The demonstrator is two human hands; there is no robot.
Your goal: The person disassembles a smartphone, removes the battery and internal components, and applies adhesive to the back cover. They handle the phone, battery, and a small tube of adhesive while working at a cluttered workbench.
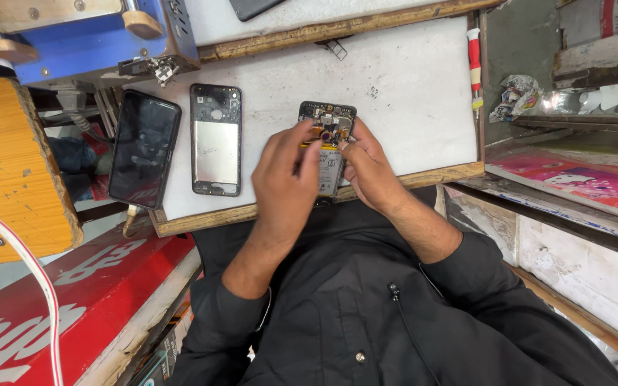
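Left hand [284,179]: fingers curled round the left edge of an opened phone [328,136], thumb up near its circuit board; clamped on it. Right hand [368,168]: gripping the same phone from the right edge, fingertips pressed at the top right by the camera module. Both wrists in black sleeves.

Opened phone: back off, board and battery exposed, lying lengthwise on the white counter [409,93], near its front edge, between the two hands.

Rear phone frame [216,139]: w/ pale inner plate, flat on counter, just left of the left hand, apart from it.

Dark phone [144,149]: screen up, glossy, further left, overhanging the counter's left edge.

Red-and-white screwdriver [474,61]: far right of counter, along the wooden trim, well apart from hands.

Small metal clip [336,48]: top of counter, near back edge.

Blue machine [94,36]: upper left, w/ wooden knobs.

Yellow board [8,164]: far left.

Red panel [59,307]: lower left, white cable across it.
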